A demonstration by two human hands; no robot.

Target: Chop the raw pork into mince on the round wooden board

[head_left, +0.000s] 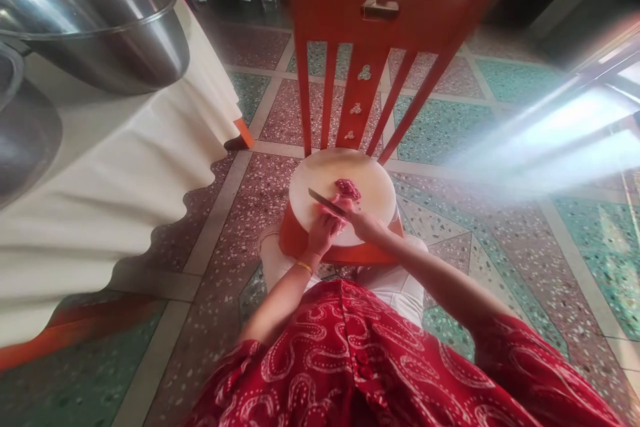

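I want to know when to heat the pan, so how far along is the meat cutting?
Done: nothing cut shows apart from one small red lump of meat on the round cutting board. In hand: the right hand holds the knife; the left hand is beside it. Left: that lump looks uncut.

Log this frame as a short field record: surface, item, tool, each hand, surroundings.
surface: round white cutting board on the seat of a red chair
item: small lump of red meat on the board
tool: knife, blade lying flat, tip pointing left
right hand: grips the knife handle
left hand: at the board's near edge, below the blade; contact unclear
surroundings: steel bowl on a white-clothed table at left; patterned tile floor
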